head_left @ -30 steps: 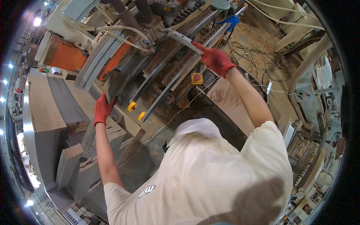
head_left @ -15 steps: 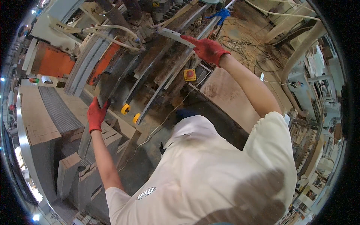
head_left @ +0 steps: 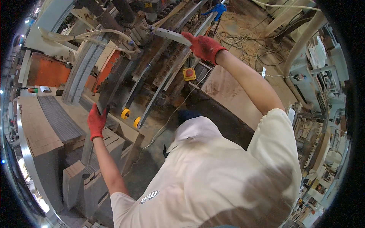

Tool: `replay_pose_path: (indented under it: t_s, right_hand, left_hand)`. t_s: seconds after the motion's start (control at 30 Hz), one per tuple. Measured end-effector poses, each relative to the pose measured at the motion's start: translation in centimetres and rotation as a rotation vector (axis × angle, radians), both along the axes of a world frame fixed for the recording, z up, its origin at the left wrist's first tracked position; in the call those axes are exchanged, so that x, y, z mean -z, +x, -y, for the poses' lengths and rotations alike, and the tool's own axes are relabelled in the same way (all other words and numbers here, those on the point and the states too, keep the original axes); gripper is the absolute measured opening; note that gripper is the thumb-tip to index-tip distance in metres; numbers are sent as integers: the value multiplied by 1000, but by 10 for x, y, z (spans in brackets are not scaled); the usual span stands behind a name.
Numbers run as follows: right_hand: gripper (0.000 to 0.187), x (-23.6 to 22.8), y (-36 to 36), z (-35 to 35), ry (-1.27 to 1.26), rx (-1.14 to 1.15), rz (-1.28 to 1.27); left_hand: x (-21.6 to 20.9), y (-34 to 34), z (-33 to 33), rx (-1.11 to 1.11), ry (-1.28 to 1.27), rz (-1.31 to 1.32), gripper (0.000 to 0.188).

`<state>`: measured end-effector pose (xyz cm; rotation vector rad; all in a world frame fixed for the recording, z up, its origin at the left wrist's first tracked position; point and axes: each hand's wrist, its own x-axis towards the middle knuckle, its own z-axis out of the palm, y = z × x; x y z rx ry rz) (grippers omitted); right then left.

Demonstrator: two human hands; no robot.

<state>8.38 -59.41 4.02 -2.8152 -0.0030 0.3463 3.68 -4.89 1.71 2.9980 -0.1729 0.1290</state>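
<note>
My left hand (head_left: 97,121), in a red glove, is closed on the near end of a dark flat board (head_left: 111,88) that slopes away into the machine. The fingers on the board's underside are hidden. Farther off to the right, my right hand (head_left: 205,46), also red-gloved, grips the end of a grey metal bar (head_left: 172,35) lying across the machine's rails. Between the hands run long metal rails (head_left: 154,99), two of them ending in yellow rollers (head_left: 125,113). A yellow box with a red push button (head_left: 189,74) sits below my right hand.
Stacks of grey-brown boards (head_left: 40,127) stand at the left, beside my left forearm. An orange machine panel (head_left: 48,70) is behind them. A pale cable (head_left: 161,130) trails over the floor. A dusty board (head_left: 228,93) lies at right; a blue clamp (head_left: 217,11) is at the far end.
The view has shifted slightly. Both hands stay at the same board and bar, with only small movement; no grip has visibly changed.
</note>
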Motion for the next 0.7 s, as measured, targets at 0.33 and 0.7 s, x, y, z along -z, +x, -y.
replay_pose_path:
  t_s: [0.33, 0.7]
  right_hand:
    - [57, -6, 6, 4, 181, 133, -73]
    - [51, 48, 19, 21, 484, 342, -138]
  left_hand:
    - [-1, 6, 3, 36, -91, 85, 47]
    - [-15, 15, 14, -33, -12, -51, 52]
